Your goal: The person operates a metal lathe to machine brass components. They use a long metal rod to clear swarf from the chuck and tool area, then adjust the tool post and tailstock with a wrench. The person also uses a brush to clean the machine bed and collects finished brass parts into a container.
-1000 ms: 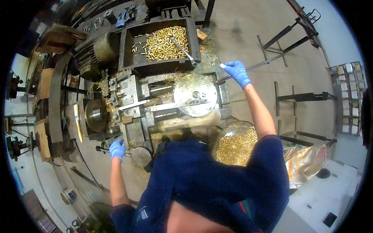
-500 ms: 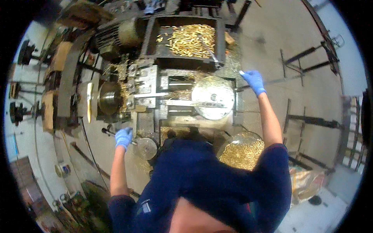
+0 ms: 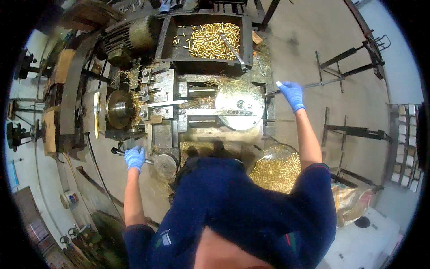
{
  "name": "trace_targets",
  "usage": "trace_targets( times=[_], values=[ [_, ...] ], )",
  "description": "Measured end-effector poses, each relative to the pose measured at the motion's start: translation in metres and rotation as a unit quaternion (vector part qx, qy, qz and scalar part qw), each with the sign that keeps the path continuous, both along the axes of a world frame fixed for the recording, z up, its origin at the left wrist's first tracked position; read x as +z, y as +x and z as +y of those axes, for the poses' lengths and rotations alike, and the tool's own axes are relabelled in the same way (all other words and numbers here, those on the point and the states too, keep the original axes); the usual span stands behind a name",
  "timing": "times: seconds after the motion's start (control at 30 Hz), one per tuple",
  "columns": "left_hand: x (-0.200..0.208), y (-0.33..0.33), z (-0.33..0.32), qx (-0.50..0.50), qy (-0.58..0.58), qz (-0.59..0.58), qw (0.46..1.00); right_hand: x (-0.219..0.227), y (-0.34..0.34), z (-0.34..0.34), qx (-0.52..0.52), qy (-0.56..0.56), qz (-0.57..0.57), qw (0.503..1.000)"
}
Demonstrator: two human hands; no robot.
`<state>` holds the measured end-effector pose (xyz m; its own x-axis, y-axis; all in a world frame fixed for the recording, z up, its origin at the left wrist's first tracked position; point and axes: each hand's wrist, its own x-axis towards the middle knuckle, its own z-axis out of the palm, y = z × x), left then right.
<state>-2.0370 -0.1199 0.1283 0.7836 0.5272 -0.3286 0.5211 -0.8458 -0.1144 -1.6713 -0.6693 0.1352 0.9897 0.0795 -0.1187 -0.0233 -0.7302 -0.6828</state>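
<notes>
Left hand gripping lever, 8 o'clock from silver disc | right hand curled around dark rod, 3 o'clock | tray of gold-coloured pieces, wrench on top, 11 o'clock | basin, 5 o'clock

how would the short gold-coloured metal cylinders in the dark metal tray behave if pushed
The short gold-coloured metal cylinders would probably roll, being rounded and loosely heaped. Their metallic shine suggests they're stiff and perhaps slippery. The silver metal wrench lying partly over them might shift too.
</notes>
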Motion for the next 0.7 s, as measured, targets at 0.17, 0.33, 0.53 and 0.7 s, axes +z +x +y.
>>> trace_targets(
  times=[0.17,0.33,0.53,0.7],
  values=[
    [0.005,0.003,-0.004,-0.015,0.019,-0.005,1.000,0.009,-0.037,-0.001,-0.037,0.131,0.001,0.991],
    [0.007,0.000,-0.007,-0.004,0.029,-0.017,0.999,0.026,-0.079,0.013,0.007,0.154,0.041,0.987],
    [0.005,-0.002,-0.005,0.007,0.023,-0.008,1.000,0.052,-0.116,0.086,0.262,0.065,-0.033,0.962],
    [0.003,-0.008,-0.003,0.032,0.011,0.003,0.999,0.047,-0.097,0.126,0.286,-0.099,0.060,0.951]
  ],
)
